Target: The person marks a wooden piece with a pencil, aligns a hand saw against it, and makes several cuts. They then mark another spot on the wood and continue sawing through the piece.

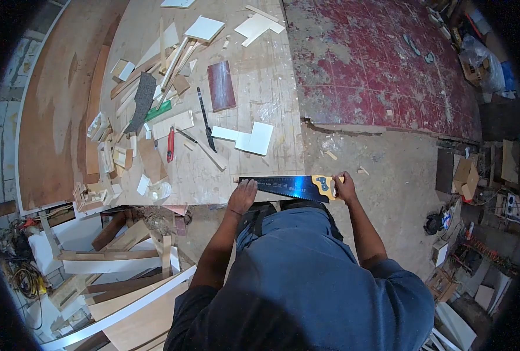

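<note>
A handsaw with a dark blade and a yellow handle lies crosswise at the table's front edge, in front of my body. My right hand is closed around the handle at the blade's right end. My left hand is at the narrow left end of the blade, fingers bent and together. A small pale end sticks out beside those fingers; whether they grip it or the blade tip is hidden. Just beyond the saw, a white L-shaped board piece rests on the worktable.
A red utility knife, a dark strip-like tool, a reddish-brown block and many wood offcuts lie on the table. Stacked boards stand at lower left. Right of the table is a worn red tiled floor.
</note>
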`<move>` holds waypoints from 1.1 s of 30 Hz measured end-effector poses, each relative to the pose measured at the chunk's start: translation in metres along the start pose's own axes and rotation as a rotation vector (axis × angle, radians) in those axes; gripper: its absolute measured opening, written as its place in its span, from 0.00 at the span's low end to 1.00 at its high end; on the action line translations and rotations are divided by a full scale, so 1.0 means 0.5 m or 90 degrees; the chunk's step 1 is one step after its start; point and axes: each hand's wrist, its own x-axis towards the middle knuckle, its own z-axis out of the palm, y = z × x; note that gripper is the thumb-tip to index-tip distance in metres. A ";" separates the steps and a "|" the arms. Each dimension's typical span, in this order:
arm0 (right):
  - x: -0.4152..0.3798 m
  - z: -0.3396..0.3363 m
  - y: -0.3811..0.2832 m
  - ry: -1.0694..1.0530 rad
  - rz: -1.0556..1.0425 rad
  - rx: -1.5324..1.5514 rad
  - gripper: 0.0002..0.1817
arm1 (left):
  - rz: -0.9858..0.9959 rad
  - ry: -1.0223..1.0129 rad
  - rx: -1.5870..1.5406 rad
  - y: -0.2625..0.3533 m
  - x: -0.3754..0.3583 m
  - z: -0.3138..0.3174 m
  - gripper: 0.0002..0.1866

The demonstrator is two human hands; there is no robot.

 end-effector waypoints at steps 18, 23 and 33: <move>-0.004 -0.002 -0.009 -0.015 -0.001 0.015 0.14 | -0.424 0.086 -0.154 -0.006 0.043 -0.006 0.20; 0.002 0.000 0.001 -0.007 0.002 0.007 0.14 | -0.665 0.032 -0.196 -0.027 0.065 -0.013 0.24; 0.000 -0.003 -0.010 -0.043 0.045 0.068 0.14 | -0.780 -0.081 -0.316 -0.056 0.073 0.009 0.25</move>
